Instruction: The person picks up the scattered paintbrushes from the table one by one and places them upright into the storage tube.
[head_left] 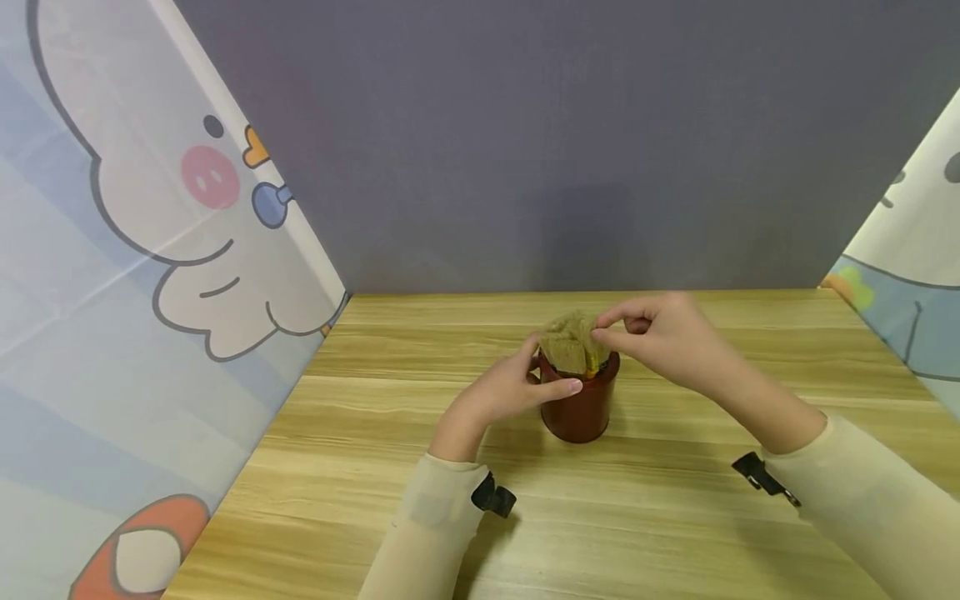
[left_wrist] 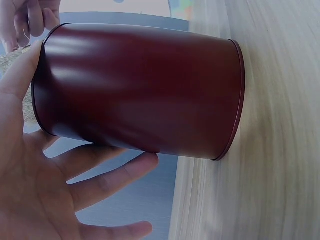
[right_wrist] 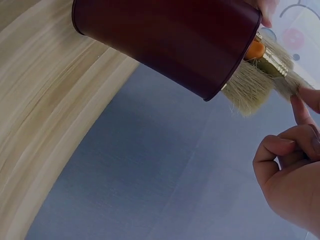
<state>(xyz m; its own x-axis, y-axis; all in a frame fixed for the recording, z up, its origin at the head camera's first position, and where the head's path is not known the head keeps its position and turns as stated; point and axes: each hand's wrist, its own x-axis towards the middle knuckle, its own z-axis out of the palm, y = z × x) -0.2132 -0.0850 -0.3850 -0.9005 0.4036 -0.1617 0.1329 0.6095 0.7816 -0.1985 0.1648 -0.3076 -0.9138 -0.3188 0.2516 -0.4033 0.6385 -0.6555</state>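
Note:
A dark red cylindrical pot (head_left: 576, 417) stands upright on the table, holding several bristle paintbrushes (head_left: 564, 353) with their bristles up. My left hand (head_left: 517, 387) holds the pot near its rim, the thumb across the near side and a finger round the far side. In the left wrist view, the other fingers spread along the pot's wall (left_wrist: 140, 92). At the rim's right, my right hand (head_left: 667, 342) pinches the bristle tip of one paintbrush (right_wrist: 286, 82) between thumb and index finger. That brush shows a metal ferrule, and an orange handle (right_wrist: 255, 49) is beside it; the lower handles are hidden inside the pot.
The wood-grain table (head_left: 360, 467) extends on both sides of the pot. A grey panel (head_left: 525, 150) rises along its back edge. Cloths printed with cartoon figures hang at the left (head_left: 150, 275) and right. Black straps (head_left: 493, 495) are on both sleeves.

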